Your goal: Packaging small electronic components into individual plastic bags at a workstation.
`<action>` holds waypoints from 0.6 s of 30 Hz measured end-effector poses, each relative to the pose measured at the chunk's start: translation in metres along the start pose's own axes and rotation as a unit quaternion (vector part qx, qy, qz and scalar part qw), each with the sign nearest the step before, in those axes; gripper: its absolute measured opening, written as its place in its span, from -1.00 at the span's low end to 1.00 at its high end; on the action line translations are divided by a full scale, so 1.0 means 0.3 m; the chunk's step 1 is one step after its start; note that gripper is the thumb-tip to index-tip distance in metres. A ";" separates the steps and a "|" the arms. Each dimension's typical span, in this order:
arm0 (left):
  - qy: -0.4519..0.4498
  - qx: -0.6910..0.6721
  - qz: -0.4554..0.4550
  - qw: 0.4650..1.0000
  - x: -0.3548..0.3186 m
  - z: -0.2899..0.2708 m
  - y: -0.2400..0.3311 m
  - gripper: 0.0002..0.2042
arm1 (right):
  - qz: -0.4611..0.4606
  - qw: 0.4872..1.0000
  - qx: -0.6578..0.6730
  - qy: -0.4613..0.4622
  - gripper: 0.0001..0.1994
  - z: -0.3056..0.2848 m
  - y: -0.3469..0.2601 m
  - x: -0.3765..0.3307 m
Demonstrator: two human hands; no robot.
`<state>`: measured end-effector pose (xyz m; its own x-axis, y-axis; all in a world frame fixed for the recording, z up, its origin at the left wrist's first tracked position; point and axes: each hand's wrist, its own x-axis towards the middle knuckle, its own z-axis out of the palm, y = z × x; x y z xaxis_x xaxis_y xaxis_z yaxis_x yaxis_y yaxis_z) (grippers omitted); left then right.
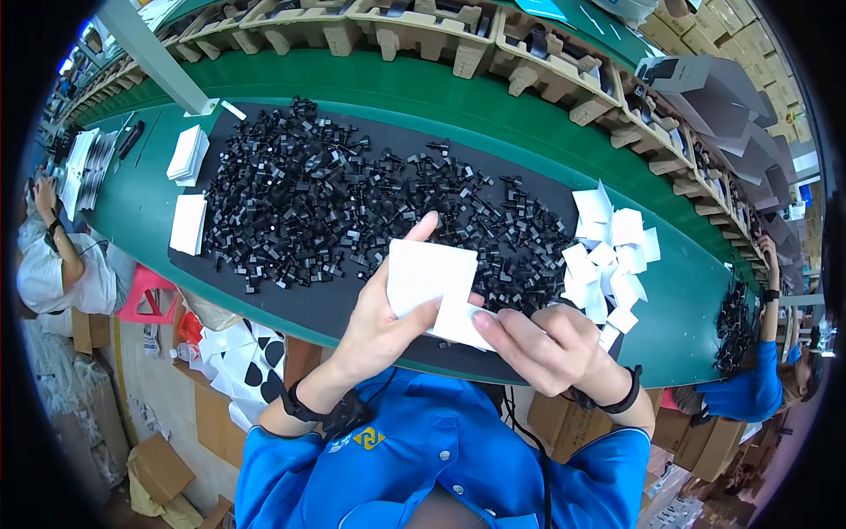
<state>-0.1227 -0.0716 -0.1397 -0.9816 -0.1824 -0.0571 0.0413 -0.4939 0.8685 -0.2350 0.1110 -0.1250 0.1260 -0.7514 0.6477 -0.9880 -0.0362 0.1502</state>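
Note:
My left hand (374, 309) is closed round a white square card (432, 269), its thumb across the lower edge. At the card's lower right, my right hand (546, 348) pinches a smaller white flap or piece (464, 324) between thumb and fingers. Whether this piece is joined to the card, I cannot tell. Both hands are above the near edge of a black mat (282, 309). Beyond them spreads a large heap of small black plastic parts (300, 194). A loose pile of white folded cards (608, 256) lies to the right of the heap.
Two neat stacks of white cards (188, 225) lie at the heap's left. Brown moulded trays (432, 31) line a raised green ledge behind. A grey post (159, 57) stands at the far left. Other people (70, 264) work at both sides; cardboard boxes (159, 467) are on the floor.

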 end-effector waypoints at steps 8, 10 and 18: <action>0.021 -0.069 -0.079 0.994 0.006 0.017 0.031 -0.16 | -0.024 0.993 -0.113 -0.020 -0.64 -0.012 -0.024 0.011; 0.012 0.041 -0.023 0.999 -0.007 0.016 0.020 -0.11 | -0.011 0.992 -0.114 -0.049 -0.65 -0.034 -0.037 0.027; -0.056 0.068 -0.007 0.996 -0.031 0.003 0.050 -0.10 | 0.390 0.831 0.385 -0.093 -0.72 -0.085 0.002 0.053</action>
<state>-0.1130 -0.0766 -0.1257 -0.9969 -0.0761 -0.0218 0.0083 -0.3739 0.9274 -0.2312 0.1159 -0.0955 -0.5254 -0.8304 0.1855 -0.5355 0.1533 -0.8305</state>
